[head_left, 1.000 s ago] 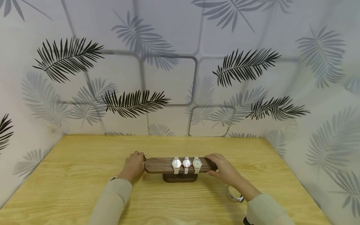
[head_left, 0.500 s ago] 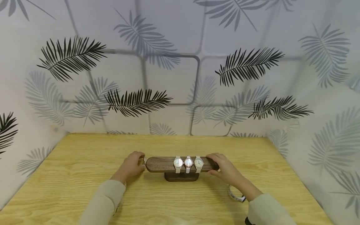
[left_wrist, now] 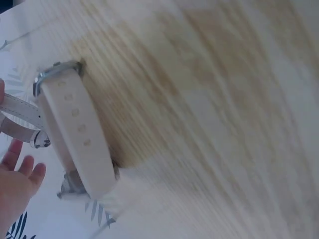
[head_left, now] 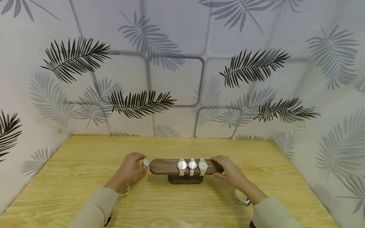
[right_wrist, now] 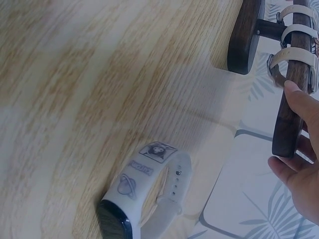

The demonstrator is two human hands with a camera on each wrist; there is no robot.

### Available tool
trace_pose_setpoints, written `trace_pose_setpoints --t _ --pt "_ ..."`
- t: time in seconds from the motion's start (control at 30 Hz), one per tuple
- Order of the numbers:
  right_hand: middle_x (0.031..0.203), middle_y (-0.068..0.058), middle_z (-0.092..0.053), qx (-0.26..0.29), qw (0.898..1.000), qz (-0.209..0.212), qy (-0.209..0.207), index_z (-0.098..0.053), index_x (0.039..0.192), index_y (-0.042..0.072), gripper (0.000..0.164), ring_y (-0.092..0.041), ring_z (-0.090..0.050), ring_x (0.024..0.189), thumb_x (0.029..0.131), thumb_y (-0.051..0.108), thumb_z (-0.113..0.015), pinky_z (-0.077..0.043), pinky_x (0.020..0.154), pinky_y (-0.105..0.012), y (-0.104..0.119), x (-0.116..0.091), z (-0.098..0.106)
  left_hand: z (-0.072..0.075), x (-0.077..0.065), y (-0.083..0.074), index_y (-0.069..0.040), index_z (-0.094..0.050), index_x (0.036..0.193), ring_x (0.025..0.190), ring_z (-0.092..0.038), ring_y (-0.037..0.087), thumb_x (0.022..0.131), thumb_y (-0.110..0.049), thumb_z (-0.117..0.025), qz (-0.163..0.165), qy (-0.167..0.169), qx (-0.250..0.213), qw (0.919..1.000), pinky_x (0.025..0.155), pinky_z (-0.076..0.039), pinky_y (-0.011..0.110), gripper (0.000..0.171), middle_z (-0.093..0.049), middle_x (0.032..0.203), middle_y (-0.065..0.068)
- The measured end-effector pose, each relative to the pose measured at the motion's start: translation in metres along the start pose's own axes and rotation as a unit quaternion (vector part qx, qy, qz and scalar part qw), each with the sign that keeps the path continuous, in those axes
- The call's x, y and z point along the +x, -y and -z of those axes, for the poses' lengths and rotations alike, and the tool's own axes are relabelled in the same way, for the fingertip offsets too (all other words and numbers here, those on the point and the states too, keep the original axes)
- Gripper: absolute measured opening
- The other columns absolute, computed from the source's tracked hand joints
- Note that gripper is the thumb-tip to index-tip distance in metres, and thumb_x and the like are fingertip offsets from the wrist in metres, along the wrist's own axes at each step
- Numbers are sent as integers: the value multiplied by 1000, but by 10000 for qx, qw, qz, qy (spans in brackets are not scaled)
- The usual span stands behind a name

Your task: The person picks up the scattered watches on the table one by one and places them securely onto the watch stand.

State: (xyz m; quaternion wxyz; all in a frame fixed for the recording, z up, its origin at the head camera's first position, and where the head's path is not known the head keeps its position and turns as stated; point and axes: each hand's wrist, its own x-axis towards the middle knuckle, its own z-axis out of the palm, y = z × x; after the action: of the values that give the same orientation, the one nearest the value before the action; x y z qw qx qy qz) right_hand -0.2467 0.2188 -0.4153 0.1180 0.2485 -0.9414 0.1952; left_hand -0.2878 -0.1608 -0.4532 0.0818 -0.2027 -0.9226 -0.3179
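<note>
My left hand [head_left: 131,167] pinches a small wristwatch [head_left: 145,163] just off the left end of a dark wooden watch stand [head_left: 162,167]. Its white strap [left_wrist: 22,110] hangs in a loop by the fingers in the left wrist view. My right hand [head_left: 228,171] grips the bar's right end, thumb on the near side and fingers around the far side. Side by side on the bar sit three pale-strapped watches: a left one [head_left: 182,165], a middle one [head_left: 192,164] and a right one [head_left: 203,166].
A pale-strapped watch [left_wrist: 79,129] rests on the wooden table [head_left: 159,205] near my left forearm. By the right forearm lies a white fitness band [right_wrist: 144,184] with printed pictures. Leaf-patterned wall covering [head_left: 176,79] rises behind the table.
My left hand has drawn the watch leftward off the stand's end, and its dial now shows. The right hand keeps its grip on the bar.
</note>
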Motion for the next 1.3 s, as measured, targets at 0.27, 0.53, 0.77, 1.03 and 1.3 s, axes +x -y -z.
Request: trace_pose_setpoints --t 0.27,0.53,0.77,1.03,1.3 --pt "116 -14 -58 -18 9999 87 -117 -54 120 2 54 -31 -54 107 72 15 -75 -48 87 -46 0 -1 1 14 -9 -3 2 -52 122 112 -48 39 79 -10 -68 174 -73 -552 9983 94 -40 55 48 -54 119 21" --pt "118 -14 -58 -46 9998 107 -129 -54 120 1 54 -31 -54 108 72 17 -75 -47 88 -45 -2 -1 2 15 -13 -8 -4 -49 126 115 -50 35 82 -13 -66 622 137 -1359 9887 92 -43 52 49 -56 122 18" --pt "119 -13 -57 -34 10000 6 -41 -54 120 3 54 -30 -54 109 73 18 -74 -48 89 -45 -3 -1 -1 11 -16 -16 3 -46 126 107 -55 35 82 -13 -66 573 368 -2676 9611 79 -54 28 51 -55 118 22" --pt "118 -14 -57 -10 10000 5 -64 -54 120 3 53 -31 -54 109 73 19 -74 -47 89 -45 -2 0 -1 8 -17 -27 3 -47 126 108 -55 35 80 -18 -69 379 632 -2886 9546 81 -53 26 55 -54 117 22" --pt "118 -14 -58 -29 9999 22 -102 -54 119 2 53 -31 -54 108 73 18 -74 -48 88 -44 -1 0 -2 7 -16 -32 1 -49 124 110 -54 34 78 -17 -70 507 548 -2769 9580 86 -52 35 55 -55 118 19"
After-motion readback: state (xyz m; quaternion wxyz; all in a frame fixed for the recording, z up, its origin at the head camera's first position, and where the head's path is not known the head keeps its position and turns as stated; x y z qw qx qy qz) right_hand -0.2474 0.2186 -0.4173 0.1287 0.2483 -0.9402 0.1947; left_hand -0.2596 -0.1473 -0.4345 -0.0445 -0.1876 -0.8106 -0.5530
